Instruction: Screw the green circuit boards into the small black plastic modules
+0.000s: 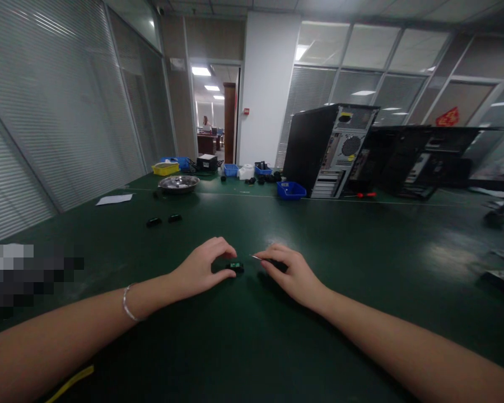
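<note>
No text can be read; a red paper ornament [447,117] on the glass wall, upper right, is too blurred to make out

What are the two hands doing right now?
Left hand: pinching a small black part on the table.
Right hand: holding a thin metal pin.

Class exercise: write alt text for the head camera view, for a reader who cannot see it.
A left hand pinches a small black part on a dark green table, while the right hand holds a thin metal tool beside it. Computer towers and blue bins stand behind.
</note>
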`<state>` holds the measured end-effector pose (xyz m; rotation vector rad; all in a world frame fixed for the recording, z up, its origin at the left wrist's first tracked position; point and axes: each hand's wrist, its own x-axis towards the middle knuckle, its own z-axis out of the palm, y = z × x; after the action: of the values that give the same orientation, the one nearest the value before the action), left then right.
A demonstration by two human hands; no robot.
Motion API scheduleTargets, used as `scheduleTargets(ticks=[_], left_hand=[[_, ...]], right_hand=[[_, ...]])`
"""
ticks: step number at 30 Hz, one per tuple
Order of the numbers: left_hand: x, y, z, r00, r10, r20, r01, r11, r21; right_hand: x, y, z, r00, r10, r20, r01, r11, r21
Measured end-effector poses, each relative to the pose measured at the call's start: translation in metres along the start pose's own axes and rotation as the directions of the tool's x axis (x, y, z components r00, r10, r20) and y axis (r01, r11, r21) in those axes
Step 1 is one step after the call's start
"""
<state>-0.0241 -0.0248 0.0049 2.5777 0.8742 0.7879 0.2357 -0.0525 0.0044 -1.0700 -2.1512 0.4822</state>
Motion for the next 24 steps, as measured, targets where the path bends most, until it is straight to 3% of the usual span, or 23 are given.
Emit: scheduleTargets(ticks=[14, 24], left_hand=[[-0.0017, -0.003, 0.0027, 0.968, 0.243, 0.057, -0.248, 0.917, 0.314], [-0.0005, -0.0004, 0.0065, 0.959, 0.275, 0.065, -0.279, 0.882, 0.38]], right_hand=[[-0.0001, -0.0014, 0.0014, 0.999, -0.034, 0.039, 0.035, 0.999, -0.023], [-0.0007, 0.0011, 0.0035, 0.996, -0.068, 0.056, 0.068, 0.998, -0.014]])
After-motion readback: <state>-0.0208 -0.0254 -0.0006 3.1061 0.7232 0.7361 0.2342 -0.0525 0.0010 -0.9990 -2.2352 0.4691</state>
